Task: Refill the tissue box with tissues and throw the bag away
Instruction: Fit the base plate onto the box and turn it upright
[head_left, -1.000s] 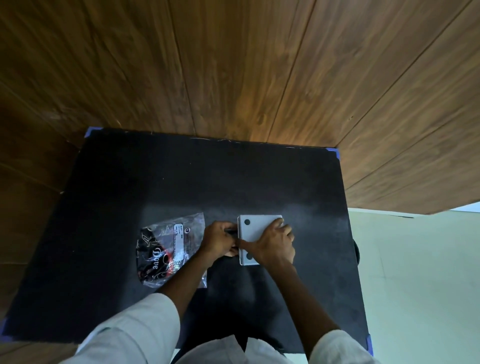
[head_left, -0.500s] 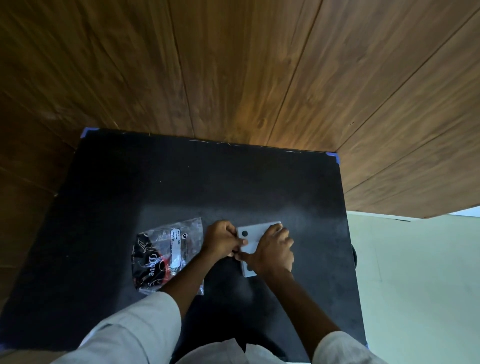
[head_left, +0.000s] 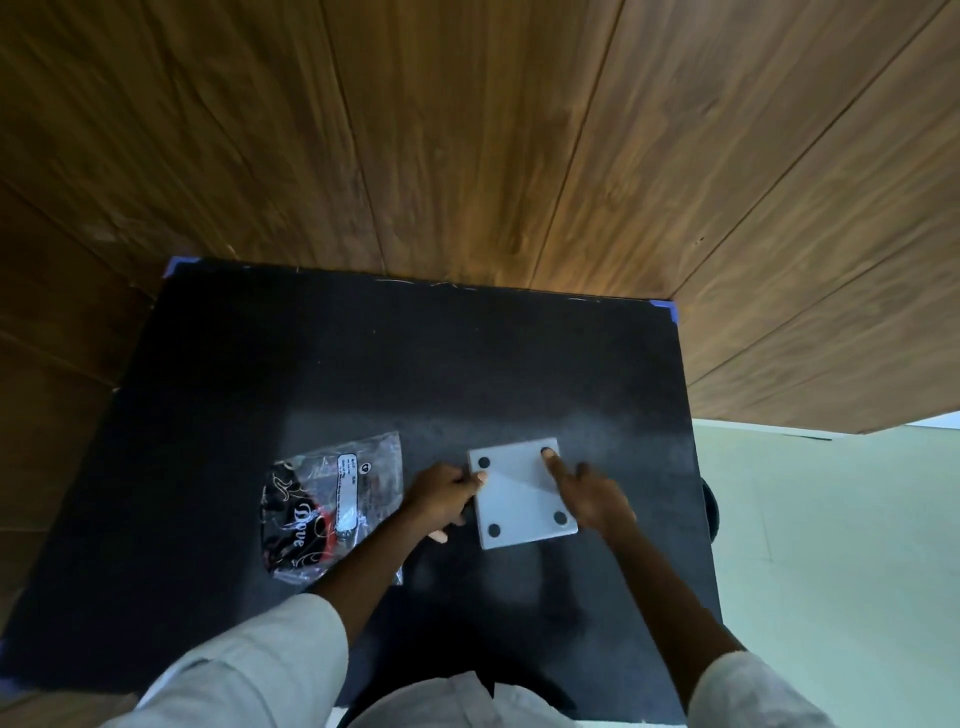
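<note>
1. Tissue box (head_left: 522, 493): white, square, underside up with four dark feet showing; lies between the two hands on the black table (head_left: 311, 374).
2. Left hand (head_left: 441, 499): curled, fingers gripping the box's left edge.
3. Right hand (head_left: 592, 493): loosely spread, forefinger pressing the base near its far right foot.
4. Bag (head_left: 332, 509): clear printed tissue packet, just left of the left hand, flat and untouched.
5. Handling note: the base panel likely needs to come off; steady one edge and lift evenly from the opposite side.
</note>
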